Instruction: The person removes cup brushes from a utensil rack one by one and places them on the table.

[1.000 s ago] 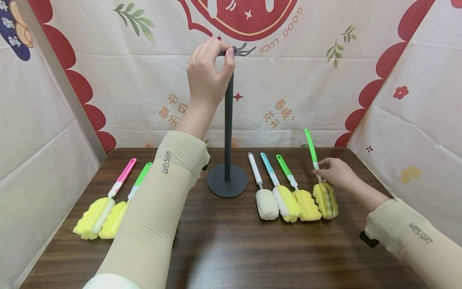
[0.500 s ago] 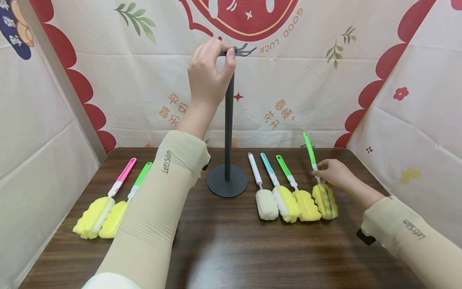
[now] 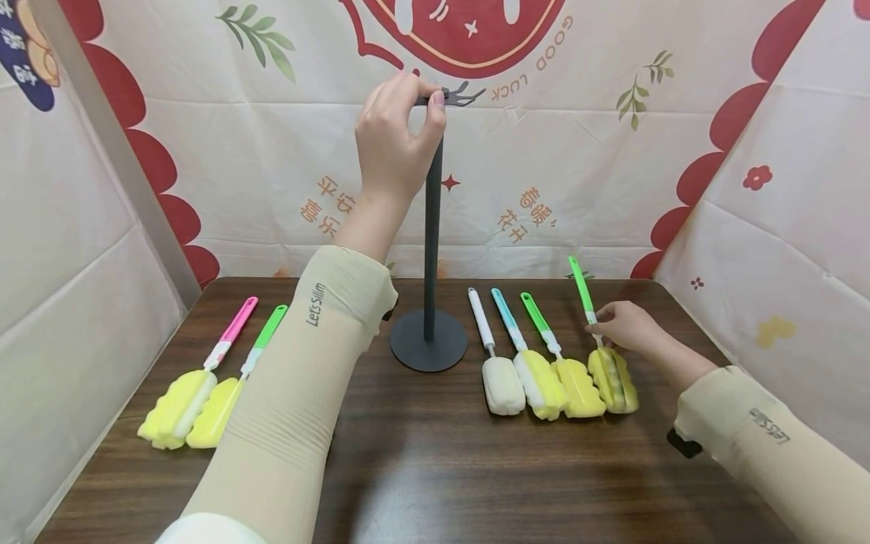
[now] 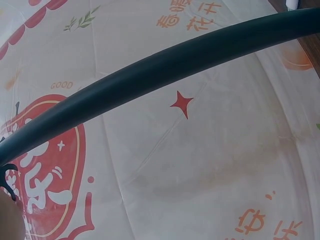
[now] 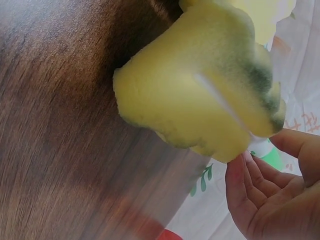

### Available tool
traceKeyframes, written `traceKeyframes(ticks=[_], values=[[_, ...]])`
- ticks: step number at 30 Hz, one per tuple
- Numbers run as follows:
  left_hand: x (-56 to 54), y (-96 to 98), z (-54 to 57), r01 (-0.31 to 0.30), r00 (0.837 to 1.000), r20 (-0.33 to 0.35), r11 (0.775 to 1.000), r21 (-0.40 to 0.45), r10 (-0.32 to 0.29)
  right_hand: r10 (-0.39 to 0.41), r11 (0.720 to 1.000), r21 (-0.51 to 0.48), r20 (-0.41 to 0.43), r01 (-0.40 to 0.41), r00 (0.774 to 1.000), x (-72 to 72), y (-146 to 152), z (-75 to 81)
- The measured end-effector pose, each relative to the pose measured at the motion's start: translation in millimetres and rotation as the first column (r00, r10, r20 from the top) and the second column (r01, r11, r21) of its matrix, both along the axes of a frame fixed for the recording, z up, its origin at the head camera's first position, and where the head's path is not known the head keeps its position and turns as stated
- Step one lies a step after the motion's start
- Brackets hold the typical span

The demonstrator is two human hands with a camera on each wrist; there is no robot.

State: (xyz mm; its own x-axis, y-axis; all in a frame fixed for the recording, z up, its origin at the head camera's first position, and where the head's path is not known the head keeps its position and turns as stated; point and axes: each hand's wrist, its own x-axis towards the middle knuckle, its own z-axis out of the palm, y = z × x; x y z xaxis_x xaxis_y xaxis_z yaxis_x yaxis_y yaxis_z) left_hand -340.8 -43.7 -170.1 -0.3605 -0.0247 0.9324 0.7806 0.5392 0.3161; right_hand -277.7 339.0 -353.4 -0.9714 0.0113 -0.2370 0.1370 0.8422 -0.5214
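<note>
My left hand (image 3: 394, 140) grips the top of a black upright stand (image 3: 433, 234), thumb and fingers around its hooked head (image 3: 465, 95). In the left wrist view the dark pole (image 4: 165, 70) crosses the picture, with a sliver of the hand at the lower left. On the right, my right hand (image 3: 630, 325) pinches a green-handled sponge cleaning brush (image 3: 613, 380) near its white neck. The handle leans up and back, while the yellow sponge with a dark stripe is low at the tabletop. In the right wrist view the sponge (image 5: 190, 90) partly hides the handle behind it.
Beside the held brush lie a white sponge brush (image 3: 504, 386), a blue-handled one (image 3: 541, 384) and another green-handled one (image 3: 579, 387). A pink-handled brush (image 3: 178, 408) and a green-handled brush (image 3: 216, 414) lie left, the latter partly behind the left sleeve. Patterned cloth (image 3: 578, 166) surrounds the table.
The held brush's handle tip has sunk and swung slightly left. My right wrist and forearm have shifted a little left. The left hand stays on the stand.
</note>
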Motion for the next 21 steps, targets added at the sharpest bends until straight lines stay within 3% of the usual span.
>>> traceKeyframes(ticks=[17, 21], values=[[0.3, -0.2, 0.5, 0.005, 1.000, -0.006, 1.000, 0.007, -0.005, 0.020, 0.999, 0.037, 0.056, -0.022, 0.998, -3.3, -0.6, -4.7], [-1.2, 0.1, 0.4, 0.007, 0.999, -0.033, 1.000, 0.007, -0.006, 0.031, 0.999, 0.041, 0.053, -0.033, 0.998, -3.2, -1.4, -4.7]])
